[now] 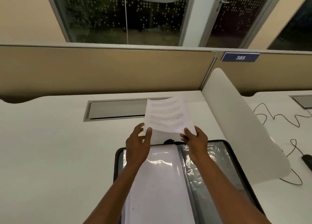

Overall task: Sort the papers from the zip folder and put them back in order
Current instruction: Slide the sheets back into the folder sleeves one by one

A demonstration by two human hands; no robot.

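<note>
View from my head over a white desk (50,156). A grey cable hatch (116,109) is set into the desk surface at the far side; the printed sheets partly cover its right end. Behind it runs a tan partition (101,70) carrying a blue plate numbered 385 (240,57), with dotted glass windows (125,14) above. To my right a white rounded divider (236,122) separates my desk from the next one, where black cables (276,115) loop across the surface and a dark object (307,159), cut by the frame edge, lies near the border.

The zip folder (211,164) lies open on the desk directly below my arms, its dark zip edge framing clear plastic sleeves; the left sleeve holds a blank white page (160,181), and the folder's long axis runs away from me toward the partition. My forearms cross over it and hide part of both halves.

I hold a small stack of papers (166,117) just above the folder's far edge. Its long axis points away from me, tilted slightly right, printed face up toward me with the text lines running left to right. My left hand (137,144) pinches the lower left corner, thumb on top. My right hand (195,141) grips the lower right corner, fingers curled beneath. The top sheet's near edge lifts apart from those under it.
</note>
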